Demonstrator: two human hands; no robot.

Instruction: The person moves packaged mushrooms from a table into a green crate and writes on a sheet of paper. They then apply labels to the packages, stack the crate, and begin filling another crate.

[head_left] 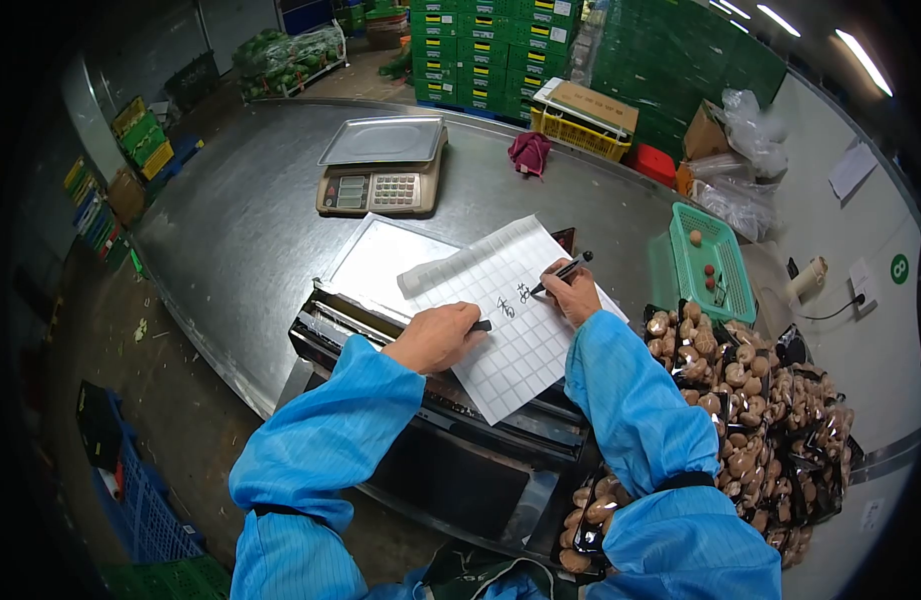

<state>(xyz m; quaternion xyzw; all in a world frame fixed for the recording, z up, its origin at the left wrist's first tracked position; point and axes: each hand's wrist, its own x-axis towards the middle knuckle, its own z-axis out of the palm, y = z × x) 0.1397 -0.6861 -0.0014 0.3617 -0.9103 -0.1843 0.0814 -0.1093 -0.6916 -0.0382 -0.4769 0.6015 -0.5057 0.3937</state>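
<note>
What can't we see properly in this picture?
Head view: small black object in the left hand, mostly hidden by fingers.
Head view: dark thing beside the white gridded paper, partly covered by it.
Head view: pale square buttons on the metal-topped scale, labels too small.

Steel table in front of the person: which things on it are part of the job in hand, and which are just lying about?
In use:
- gridded sheet, being written on
- marker, in the right hand
- small black piece, in the left hand

Apparently just lying about:
- scale
- maroon cloth
- green basket
</note>
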